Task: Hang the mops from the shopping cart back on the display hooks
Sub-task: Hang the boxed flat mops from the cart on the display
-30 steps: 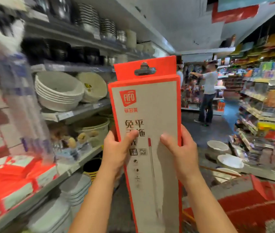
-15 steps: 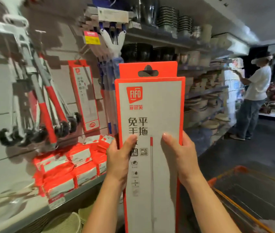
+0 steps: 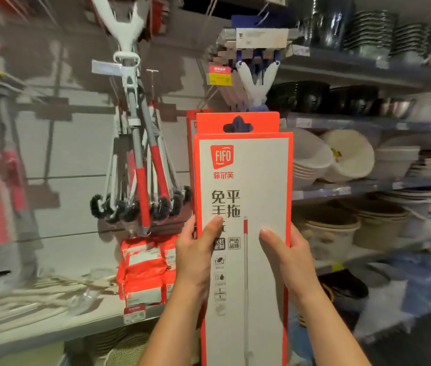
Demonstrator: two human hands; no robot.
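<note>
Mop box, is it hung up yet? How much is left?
Not yet. A matching box already seems to hang behind. The left hand and right hand hold the mop box up; its hang hole needs a hook. The cart is out of view.

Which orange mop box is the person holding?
The front FIFO mop box, gripped at both sides by the left hand and right hand. The other orange box only peeks out behind its left edge.

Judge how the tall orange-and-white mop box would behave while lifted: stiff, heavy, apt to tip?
Probably stiff: the mop box stands straight above both hands without sagging. Likely light for its length, since the left hand and right hand pinch it only at its edges. Tall and narrow, it may sway sideways near the top.
</note>
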